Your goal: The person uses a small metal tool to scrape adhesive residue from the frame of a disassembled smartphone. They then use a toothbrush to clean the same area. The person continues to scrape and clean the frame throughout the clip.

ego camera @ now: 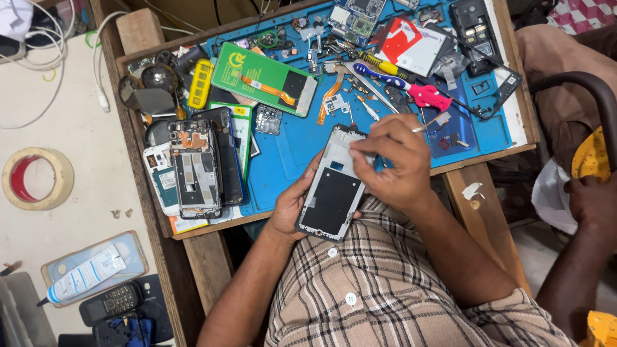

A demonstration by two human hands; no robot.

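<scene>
A: Head view. What is held, and by which hand?

B: An opened smartphone frame, white-edged with a black rectangular panel (334, 189), is cradled from below by the left hand (292, 204); the fingers are curled round its left edge. It is held tilted over the near edge of the blue rubber work mat (283, 160), just above a checked shirt (385, 283).

A: And the right hand?

B: The right hand (392, 160) is laid over the frame's upper right part. Its fingers are pinched together on a thin metal tool (429, 123); how the tip meets the frame cannot be told.

A: What is seen elsewhere on the mat?

B: A stack of dismantled dark phone bodies (196, 167) is placed by the left edge, a green flat package (263, 78) toward the far side, and pink-handled cutters (429, 96) right of centre. Off the bench, at the left, a roll of tape (35, 178) is shown on the floor. At the right margin another person's hand (591, 202) is visible.
</scene>
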